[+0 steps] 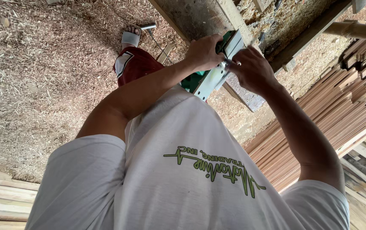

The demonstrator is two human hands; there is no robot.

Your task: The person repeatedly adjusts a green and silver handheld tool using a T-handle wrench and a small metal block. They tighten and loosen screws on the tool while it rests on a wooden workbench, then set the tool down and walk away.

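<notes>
Both hands, left (203,52) and right (253,70), grip closed on the green planer (217,72), long axis pointing up-right

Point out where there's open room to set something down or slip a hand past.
Open ground: the shavings-covered floor left of the sandalled foot, and a narrow strip of floor between the workbench and the stacked wood strips. Crowded: both hands, left hand and right hand, close around the green power tool, with no gap between them.

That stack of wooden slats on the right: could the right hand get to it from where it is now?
Probably not right away: the right hand is busy on the green and silver power tool, and the wooden slats lie well off to the side, apart from it.
</notes>
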